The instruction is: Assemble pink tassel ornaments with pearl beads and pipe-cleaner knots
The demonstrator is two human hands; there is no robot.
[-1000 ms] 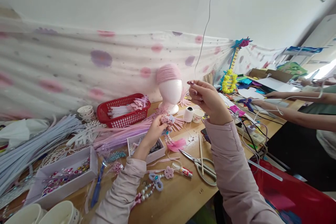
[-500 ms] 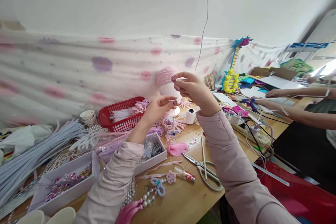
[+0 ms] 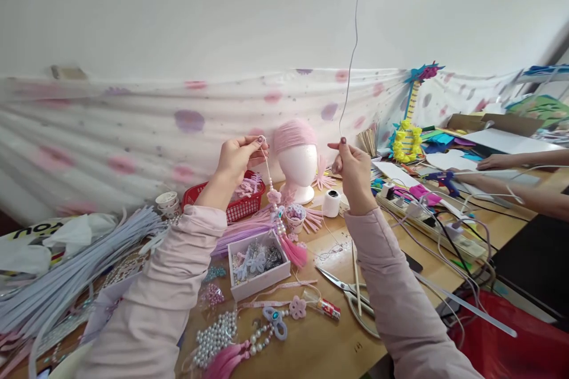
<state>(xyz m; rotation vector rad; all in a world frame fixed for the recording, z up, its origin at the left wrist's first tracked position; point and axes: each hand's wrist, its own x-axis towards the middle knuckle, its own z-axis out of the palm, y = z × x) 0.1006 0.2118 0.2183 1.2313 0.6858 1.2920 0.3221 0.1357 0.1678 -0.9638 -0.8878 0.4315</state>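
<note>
My left hand (image 3: 237, 161) is raised, thumb and fingers pinching the top loop of a beaded tassel pendant (image 3: 274, 196). The pendant hangs down with pearl beads, a pink flower, a blue gem and a pink tassel at its lower end. To the right, my right hand (image 3: 354, 170) is held up with thumb and forefinger pressed together; anything thin between them is too small to make out. Between the hands, farther back, stands a white foam head (image 3: 300, 164) wrapped with pink yarn. A white thread spool (image 3: 331, 204) stands below and left of my right hand.
Scissors (image 3: 349, 290) and a wooden stick lie near my right forearm. A white box (image 3: 260, 281) of beads and a second pendant (image 3: 275, 321) lie in front. Behind is a red basket (image 3: 244, 208). A power strip (image 3: 427, 228) with cables and another person's arms (image 3: 511, 186) are at right.
My hands have moved apart, the left going left with the pendant and the right going right. The view has shifted, so the foam head now shows between them.
</note>
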